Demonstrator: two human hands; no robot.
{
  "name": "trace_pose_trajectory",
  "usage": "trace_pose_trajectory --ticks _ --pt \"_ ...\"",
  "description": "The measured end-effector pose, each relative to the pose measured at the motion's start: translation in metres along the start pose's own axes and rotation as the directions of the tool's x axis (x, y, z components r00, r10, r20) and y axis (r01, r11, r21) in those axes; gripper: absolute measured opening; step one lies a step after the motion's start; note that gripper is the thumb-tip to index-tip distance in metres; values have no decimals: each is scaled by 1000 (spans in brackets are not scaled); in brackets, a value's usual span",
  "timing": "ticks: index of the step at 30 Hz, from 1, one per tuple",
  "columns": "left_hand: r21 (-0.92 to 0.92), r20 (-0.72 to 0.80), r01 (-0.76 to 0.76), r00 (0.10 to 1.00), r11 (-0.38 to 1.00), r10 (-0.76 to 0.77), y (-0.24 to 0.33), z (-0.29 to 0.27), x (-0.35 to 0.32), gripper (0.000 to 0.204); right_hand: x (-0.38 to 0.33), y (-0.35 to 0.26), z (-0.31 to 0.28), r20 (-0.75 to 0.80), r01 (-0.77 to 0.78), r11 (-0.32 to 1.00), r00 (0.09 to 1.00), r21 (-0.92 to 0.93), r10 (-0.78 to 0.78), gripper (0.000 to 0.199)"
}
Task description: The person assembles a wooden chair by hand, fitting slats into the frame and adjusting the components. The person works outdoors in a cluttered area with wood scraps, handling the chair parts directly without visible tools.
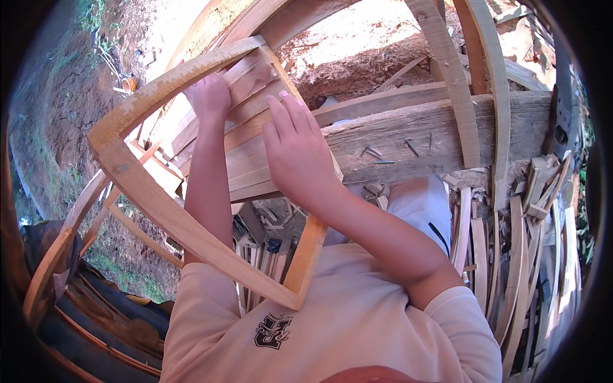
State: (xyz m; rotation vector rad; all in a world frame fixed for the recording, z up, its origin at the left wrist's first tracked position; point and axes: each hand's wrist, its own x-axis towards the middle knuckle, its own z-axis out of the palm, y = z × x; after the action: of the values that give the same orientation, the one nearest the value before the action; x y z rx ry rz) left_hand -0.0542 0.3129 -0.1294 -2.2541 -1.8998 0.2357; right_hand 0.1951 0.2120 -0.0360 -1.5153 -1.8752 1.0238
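A four-sided frame of pale, slightly curved wooden bars (191,207) stands tilted before my chest, its near corner against my shirt. My left hand (209,97) reaches through the frame to its far bar. It looks curled, its fingers largely hidden, and what it grips, if anything, does not show. My right hand (295,143) lies over the frame's right bar, fingers stretched forward and a little apart, palm turned down and out of sight. Beyond the hands, several flat wooden slats (246,150) lie side by side.
A thick weathered beam (408,137) runs across to the right, with several loose nails (373,152) on it. Curved wooden uprights (501,96) rise at its right end. Long wooden strips (517,274) stand at my right. A dark padded object (115,319) is at lower left.
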Motion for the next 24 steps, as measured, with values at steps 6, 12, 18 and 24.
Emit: trace_pose_trajectory --ticks 6,12,18,24 --pt "0 -59 -4 998 1000 4 -2 9 -4 34 -16 53 -15 -74 -31 993 996 117 40 19" --pt "94 174 20 984 995 -36 4 -6 -3 39 8 70 -13 -135 -87 960 983 268 127 5" --pt "-32 189 124 975 992 -115 -5 5 -7 45 16 69 -14 -96 -167 909 971 382 219 3" --pt "16 -130 -28 991 999 30 11 -3 -3 24 18 73 -8 -114 -183 898 962 399 247 6"
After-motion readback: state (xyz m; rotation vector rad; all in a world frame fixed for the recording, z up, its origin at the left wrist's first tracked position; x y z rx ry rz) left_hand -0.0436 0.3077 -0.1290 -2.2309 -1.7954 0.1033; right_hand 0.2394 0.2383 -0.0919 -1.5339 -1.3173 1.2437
